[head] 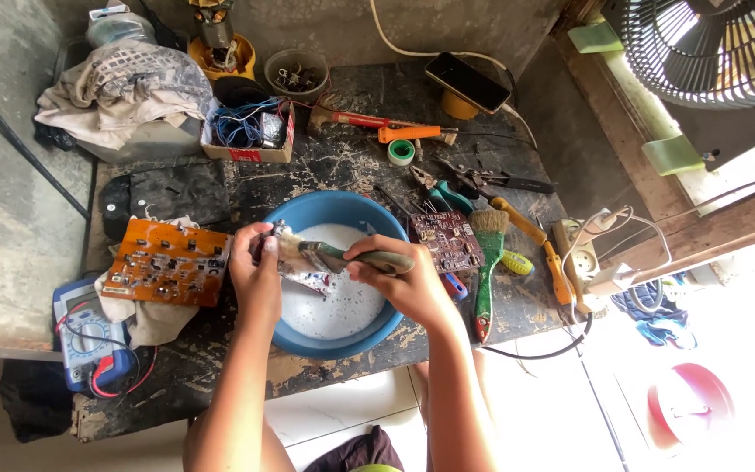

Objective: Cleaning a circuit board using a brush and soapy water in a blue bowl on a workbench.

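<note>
My left hand [255,273] grips a small wet circuit board [303,278] over a blue basin [335,206] that holds milky white liquid. My right hand [404,280] is closed on the grey-green handle of a paintbrush [342,256], its bristles pressed against the board near my left fingers. Both hands hover above the basin's middle, almost touching each other.
An orange circuit board [166,262] lies left of the basin on a cloth, a multimeter [89,336] below it. A purple board [447,240], a green-handled brush [486,262], pliers, screwdrivers, tape and a phone [467,81] lie right and behind. A power strip [580,258] hangs at the table's right edge.
</note>
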